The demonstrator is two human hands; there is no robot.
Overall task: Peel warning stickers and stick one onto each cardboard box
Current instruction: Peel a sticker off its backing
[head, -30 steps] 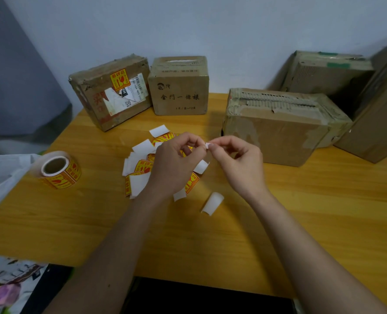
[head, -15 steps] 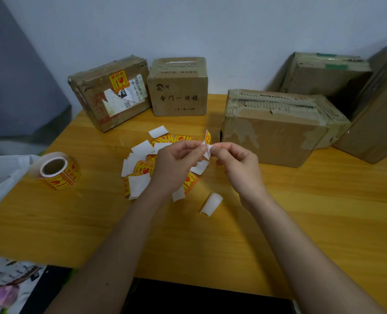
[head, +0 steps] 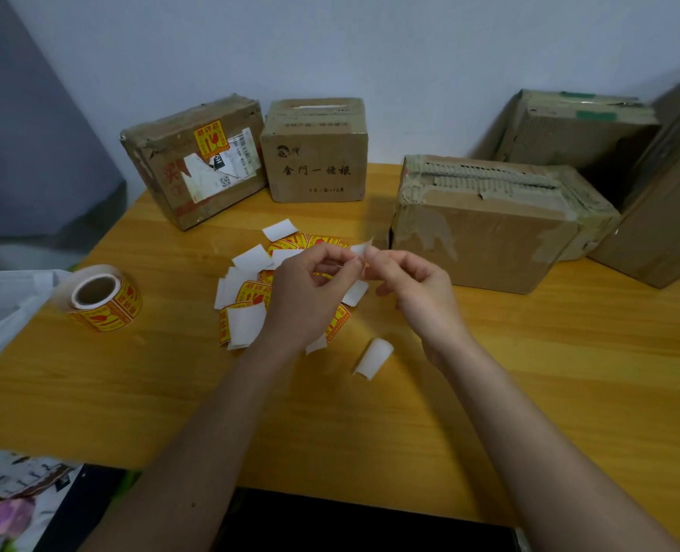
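Now both hands mid-air over pile [head: 250,300]: left hand [head: 310,288] and right hand [head: 414,284] pinch one sticker [head: 361,249], fingertips close, peeling backing. Risk, my read: corner tears or glue folds onto itself. Boxes [head: 485,233] wait beyond, well apart.

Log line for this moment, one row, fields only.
step: peeling | left hand: pinches sticker | right hand: pinches same sticker | stickered: left box | unstickered in view: middle box, front box

Dim, soft indoor light; faint shadows behind boxes [head: 485,225] on wall [head: 370,45]; wide-angle bending at edges; slight blur at corners.
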